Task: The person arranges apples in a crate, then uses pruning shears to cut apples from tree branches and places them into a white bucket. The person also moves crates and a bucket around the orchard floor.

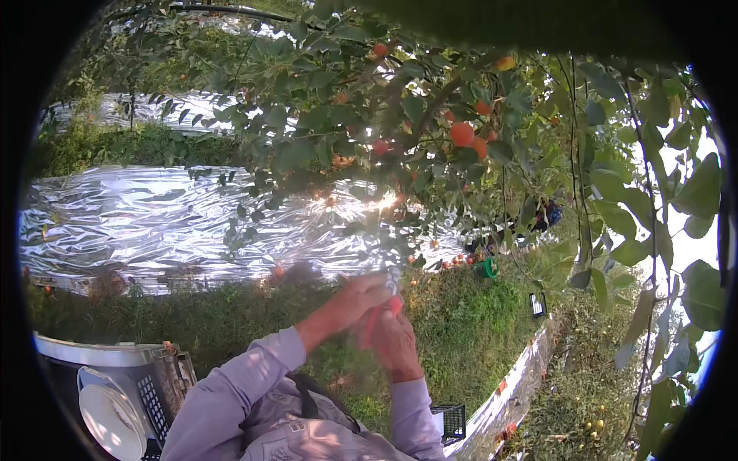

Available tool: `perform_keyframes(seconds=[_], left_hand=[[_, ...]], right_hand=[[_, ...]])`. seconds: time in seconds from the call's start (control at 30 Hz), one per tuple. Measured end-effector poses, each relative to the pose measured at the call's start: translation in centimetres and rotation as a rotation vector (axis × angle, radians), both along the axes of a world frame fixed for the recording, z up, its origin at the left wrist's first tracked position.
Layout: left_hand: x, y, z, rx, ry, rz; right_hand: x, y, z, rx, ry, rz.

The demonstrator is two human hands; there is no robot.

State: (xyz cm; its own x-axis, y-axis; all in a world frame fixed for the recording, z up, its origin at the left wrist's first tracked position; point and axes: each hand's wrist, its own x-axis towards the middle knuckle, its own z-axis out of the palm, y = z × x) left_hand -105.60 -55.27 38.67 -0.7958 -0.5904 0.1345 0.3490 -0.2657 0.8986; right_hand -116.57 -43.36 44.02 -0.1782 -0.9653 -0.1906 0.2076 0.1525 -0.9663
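My two hands meet in front of my chest, partly veiled by glare. My right hand [396, 340] is closed around a red-handled hand tool [369, 328], whose exact kind is blurred. Against its upper end lies my left hand [364, 293], fingers bent beside a pale piece [392, 282] that bears writing. Whether those fingers grip the piece or only touch it is unclear. Above and beyond the hands hang leafy apple branches with red apples [462, 134].
Silvery reflective film [144, 213] covers the ground ahead, bordered by grass [467, 328]. A cart [98, 350] with a white bucket [109, 423] stands at lower left. A black crate [455, 420] sits at my right. Farther off are a green bucket [488, 268] and fallen apples [458, 261].
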Motion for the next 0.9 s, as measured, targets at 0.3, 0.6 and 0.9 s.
perform_keyframes(seconds=[0.3, 0.6, 0.9], left_hand=[[-2.4, -3.5, 0.9, 0.302, 0.479, -0.133], [-6.0, -6.6, 0.3, 0.432, 0.497, -0.026], [-8.1, -13.0, 0.8, 0.396, 0.572, -0.160]], right_hand=[[-1.6, -3.1, 2.2, 0.062, -0.175, -0.016], [-8.9, -6.8, 0.2, 0.062, -0.191, 0.176], [-10.1, -13.0, 1.7, 0.012, 0.033, 0.298]])
